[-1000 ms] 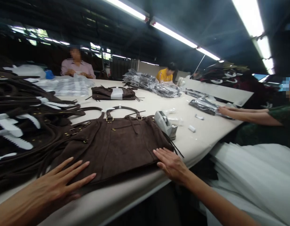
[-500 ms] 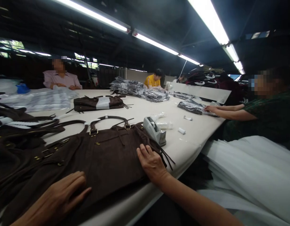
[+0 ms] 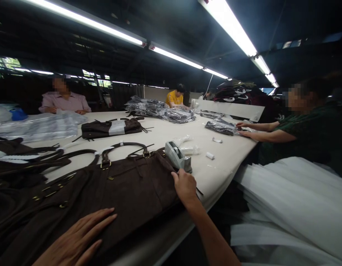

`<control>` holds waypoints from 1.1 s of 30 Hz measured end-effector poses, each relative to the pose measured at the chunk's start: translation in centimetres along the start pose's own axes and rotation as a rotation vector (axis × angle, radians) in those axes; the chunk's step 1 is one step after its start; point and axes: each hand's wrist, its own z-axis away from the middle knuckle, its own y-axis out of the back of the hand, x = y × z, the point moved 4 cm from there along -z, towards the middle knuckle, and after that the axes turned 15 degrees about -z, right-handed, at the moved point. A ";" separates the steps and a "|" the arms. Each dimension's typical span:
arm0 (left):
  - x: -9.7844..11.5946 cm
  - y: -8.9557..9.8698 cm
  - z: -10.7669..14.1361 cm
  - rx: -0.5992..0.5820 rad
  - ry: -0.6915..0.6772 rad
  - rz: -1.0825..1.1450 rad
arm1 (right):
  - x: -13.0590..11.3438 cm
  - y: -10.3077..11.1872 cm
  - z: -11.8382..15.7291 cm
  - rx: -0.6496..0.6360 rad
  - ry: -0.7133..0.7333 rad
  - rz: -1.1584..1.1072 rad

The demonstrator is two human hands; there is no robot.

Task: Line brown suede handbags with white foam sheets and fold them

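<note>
A dark brown bag point(image 3: 137, 184) with looped handles and gold buckles lies flat at the near edge of the table. My left hand point(image 3: 83, 234) rests palm down on its lower front, fingers apart. At the bag's right end, my right hand point(image 3: 185, 186) is curled around the side edge, thumb on top and the other fingers partly hidden. Just beyond that hand, a grey tape dispenser point(image 3: 178, 157) stands against the bag's upper right corner.
Another brown bag point(image 3: 111, 128) with a white band lies farther back. Plastic-wrapped bags point(image 3: 220, 126) are on the table point(image 3: 171, 133), one under a co-worker's hands at right. White sheets point(image 3: 295, 199) are stacked at lower right. More brown bags point(image 3: 15, 184) lie at left.
My right hand has gone from lying spread on the bag to curling around its right edge. My left hand has shifted slightly right, its fingers straighter. The camera view has shifted a little.
</note>
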 end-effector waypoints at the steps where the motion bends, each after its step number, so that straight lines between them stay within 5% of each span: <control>1: 0.1 0.1 0.1 -0.012 -0.036 -0.027 | 1.1 0.1 -0.5 -0.013 -0.065 -0.184; 4: 0.4 1.0 -0.3 0.013 -0.096 -0.069 | 4.1 -0.7 -1.2 -0.100 -0.224 -0.633; 8: 0.9 2.3 -1.1 -0.057 -0.113 -0.042 | 5.7 -1.2 -1.1 -0.136 -0.234 -0.654; 10: 1.1 2.5 -1.1 -0.139 -0.082 0.002 | 5.3 -0.8 -1.1 -0.115 -0.053 -0.551; 14: 1.5 3.0 -0.7 -0.283 0.050 0.186 | 4.4 -0.9 -0.8 -0.029 0.586 -0.122; 16: 1.6 3.5 -0.5 -0.299 0.126 0.285 | 5.6 -2.6 -1.3 -0.253 0.638 0.081; 18: 1.7 3.9 -0.3 -0.283 0.204 0.360 | 7.5 -3.9 -2.4 -0.476 0.528 0.276; 21: 1.8 4.0 0.3 -0.237 0.330 0.440 | 7.8 -3.9 -4.0 -0.699 0.490 0.444; 24: 1.9 3.7 0.9 -0.116 0.451 0.472 | 3.3 -2.8 -5.2 -0.719 0.583 0.549; 27: 1.8 4.2 1.4 0.122 0.622 0.371 | -5.8 -3.5 -4.1 -0.611 0.828 0.479; 30: 1.5 6.1 2.2 0.320 0.870 -0.013 | -15.0 -8.1 -1.0 -0.648 1.053 0.268; 33: 0.9 7.6 3.5 0.304 1.124 -0.382 | -21.0 -14.9 1.9 -0.731 1.354 0.211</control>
